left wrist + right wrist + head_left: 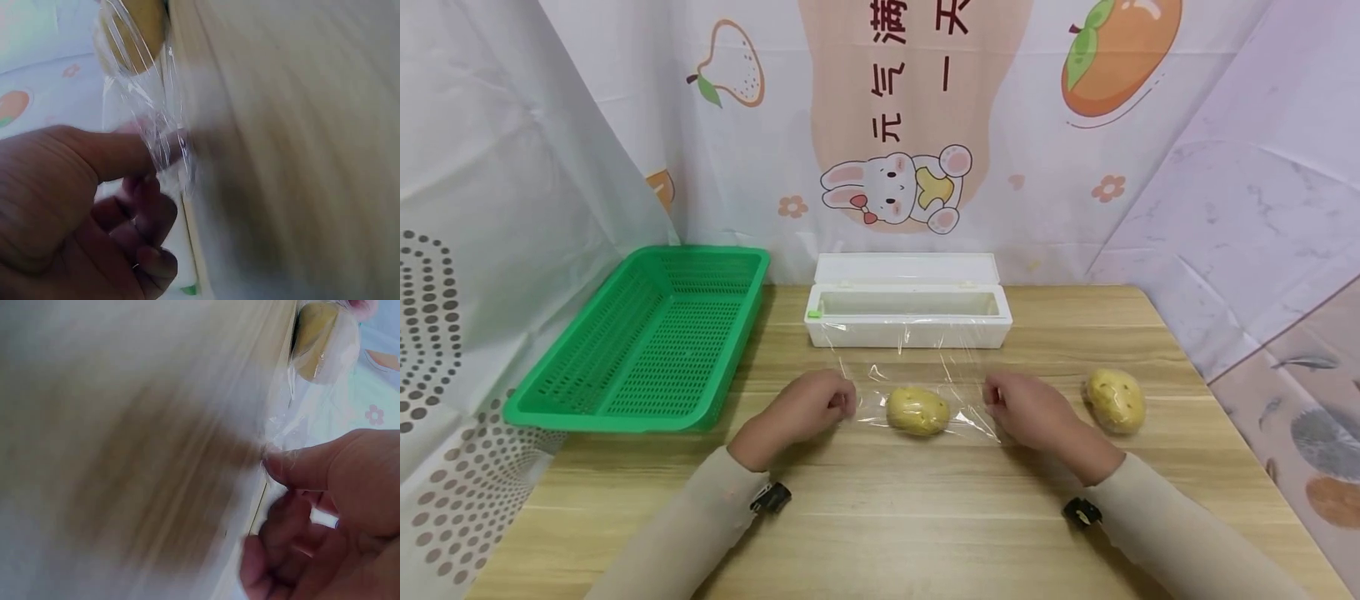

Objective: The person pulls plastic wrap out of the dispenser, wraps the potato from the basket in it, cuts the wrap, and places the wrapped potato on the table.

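A yellow potato (pixel 917 411) lies mid-table under a sheet of clear plastic wrap (pixel 917 354). The sheet runs back to the front edge of a white wrap dispenser box (pixel 912 332), whose lid stands up. At the potato's left, my left hand (pixel 808 406) pinches one corner of the wrap; in the left wrist view its thumb (pixel 128 153) presses the bunched film. On the other side my right hand (pixel 1030 410) pinches the opposite corner, its thumb (pixel 300 465) on the film in the right wrist view. Both hands are close over the wooden table (pixel 880 517).
A second potato (pixel 1116 402), shiny as if wrapped, lies to the right of my right hand. At the left is a green plastic basket (pixel 681 354). A printed curtain (pixel 1045 192) hangs behind the table. The dispenser has a small green slider (pixel 815 314).
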Action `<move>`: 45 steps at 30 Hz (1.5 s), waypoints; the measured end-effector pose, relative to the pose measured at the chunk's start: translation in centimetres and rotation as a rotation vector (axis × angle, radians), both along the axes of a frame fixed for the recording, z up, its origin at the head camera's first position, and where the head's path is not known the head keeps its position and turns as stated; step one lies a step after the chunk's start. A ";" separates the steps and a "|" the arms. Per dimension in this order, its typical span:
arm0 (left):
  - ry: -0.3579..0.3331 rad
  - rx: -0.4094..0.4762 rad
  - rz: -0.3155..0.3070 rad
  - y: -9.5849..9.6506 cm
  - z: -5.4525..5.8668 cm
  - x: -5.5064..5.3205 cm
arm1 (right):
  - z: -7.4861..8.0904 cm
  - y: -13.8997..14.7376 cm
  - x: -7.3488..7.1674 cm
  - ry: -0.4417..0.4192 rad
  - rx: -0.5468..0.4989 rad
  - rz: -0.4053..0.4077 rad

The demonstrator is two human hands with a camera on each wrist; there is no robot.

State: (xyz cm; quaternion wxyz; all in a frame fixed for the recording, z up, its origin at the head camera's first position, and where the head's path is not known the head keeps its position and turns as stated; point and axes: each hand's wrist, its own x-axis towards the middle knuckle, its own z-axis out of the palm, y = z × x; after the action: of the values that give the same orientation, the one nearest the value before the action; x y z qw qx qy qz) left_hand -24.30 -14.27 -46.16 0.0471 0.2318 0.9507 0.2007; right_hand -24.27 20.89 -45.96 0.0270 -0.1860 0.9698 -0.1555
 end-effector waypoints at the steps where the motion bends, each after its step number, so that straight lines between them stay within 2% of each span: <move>1: 0.004 -0.010 -0.029 0.0 0.0 0.0 | 0.0 0.0 -0.1 0.016 -0.010 0.018; 3: 0.002 -0.038 -0.055 -0.1 0.1 0.0 | -0.1 0.1 -0.2 0.054 -0.017 0.052; 5: 0.013 -0.073 -0.053 -0.2 0.3 0.2 | -0.1 0.2 -0.1 0.083 -0.008 0.076; 8: 0.038 -0.111 -0.060 -0.3 0.7 0.5 | -0.1 0.3 -0.1 0.085 0.003 0.097; 13: 0.096 -0.146 -0.085 -0.2 1.2 1.3 | 0.3 0.6 0.4 0.047 0.002 0.091; 21: 0.094 -0.161 -0.102 -0.4 1.0 1.5 | 0.4 1.1 1.3 -0.039 0.032 0.087; 28: 0.098 -0.132 -0.140 -1.0 0.5 1.2 | 0.0 1.1 0.7 -0.092 0.020 0.066; 35: 0.145 -0.191 -0.203 -0.8 0.8 1.7 | -0.2 1.3 -0.1 -0.166 0.061 -0.014; 39: 0.120 -0.135 -0.160 -1.0 0.8 1.6 | -0.2 1.7 -0.3 -0.199 0.019 -0.037; 42: 0.063 -0.054 -0.095 -1.4 0.5 1.3 | -0.3 2.1 -0.4 -0.214 -0.047 -0.028; 45: 0.007 0.018 -0.078 -1.9 0.3 1.1 | -0.4 2.5 -0.4 -0.247 -0.118 -0.011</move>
State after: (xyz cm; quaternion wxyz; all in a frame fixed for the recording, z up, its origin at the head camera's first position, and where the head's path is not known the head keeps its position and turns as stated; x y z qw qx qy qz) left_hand -23.23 -16.13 -45.87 0.0493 0.2698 0.9393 0.2062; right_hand -24.65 23.39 -46.32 0.1346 -0.1613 0.9492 -0.2342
